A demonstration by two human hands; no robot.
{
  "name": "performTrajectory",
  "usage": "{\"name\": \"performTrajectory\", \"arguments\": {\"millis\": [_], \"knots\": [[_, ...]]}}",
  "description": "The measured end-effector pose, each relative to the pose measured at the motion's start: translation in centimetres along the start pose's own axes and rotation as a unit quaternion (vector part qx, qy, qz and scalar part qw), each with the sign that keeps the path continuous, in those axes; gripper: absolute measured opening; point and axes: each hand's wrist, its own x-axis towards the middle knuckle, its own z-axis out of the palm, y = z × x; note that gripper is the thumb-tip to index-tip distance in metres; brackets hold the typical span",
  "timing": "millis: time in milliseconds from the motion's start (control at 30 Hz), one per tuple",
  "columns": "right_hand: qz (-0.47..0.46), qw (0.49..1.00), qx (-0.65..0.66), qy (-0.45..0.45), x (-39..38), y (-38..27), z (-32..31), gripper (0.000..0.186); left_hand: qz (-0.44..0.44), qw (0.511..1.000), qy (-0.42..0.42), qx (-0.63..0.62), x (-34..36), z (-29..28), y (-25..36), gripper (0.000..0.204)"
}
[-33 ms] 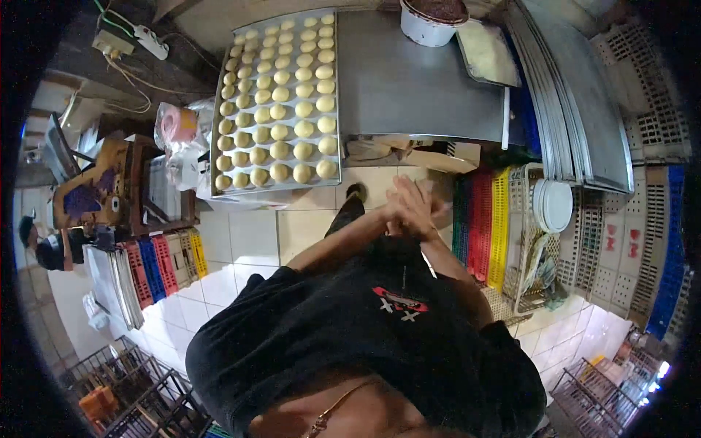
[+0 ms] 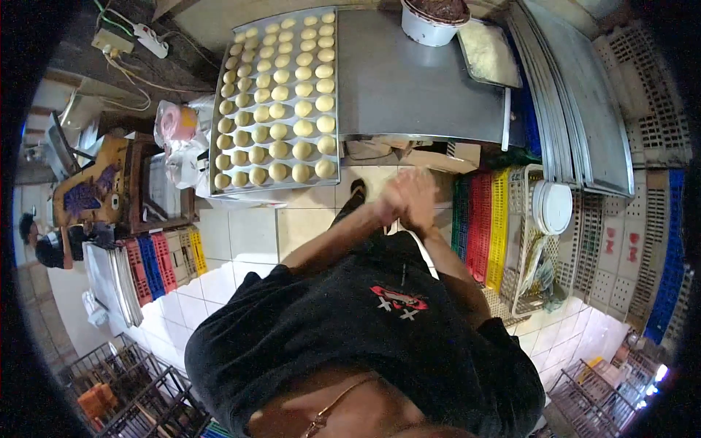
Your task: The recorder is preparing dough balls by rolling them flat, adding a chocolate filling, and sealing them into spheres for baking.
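Note:
Near the middle of the view my left hand [image 2: 388,206] and my right hand [image 2: 418,204] are pressed together, palm against palm or one over the other. Motion smears their fingers, and whether anything lies between them cannot be made out. They are in front of the steel table [image 2: 409,91], above the floor. On its left part rests a metal tray [image 2: 328,184] with rows of round pale yellow dough balls [image 2: 278,150]. Neither hand touches the tray or the table.
A white tub [image 2: 427,33] of dark brown filling stands at the table's back, beside a tray of pale crumbly stuff [image 2: 488,55]. Metal trays [image 2: 566,95] lean at the right. Below them are coloured plastic crates [image 2: 482,226] and white round lids [image 2: 553,207]. At far left is another person [image 2: 51,248].
My pressed-together hands have shifted slightly, and their fingers are more blurred now. The dough balls and tray look unchanged.

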Motion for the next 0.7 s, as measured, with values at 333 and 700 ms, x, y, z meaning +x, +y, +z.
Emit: {"name": "performTrajectory", "arguments": {"millis": [333,700], "knots": [[0.208,0.943,0.259,-0.020,12.6,10.1,4.3,0.063,0.171,0.721,0.484,0.466,-1.4,-17.1,4.4,0.040],[0.167,0.802,0.568,-0.080,18.2,6.9,3.7,0.028,0.059,0.569,0.582,0.578,-0.3,-16.4,5.3,0.056]]}}
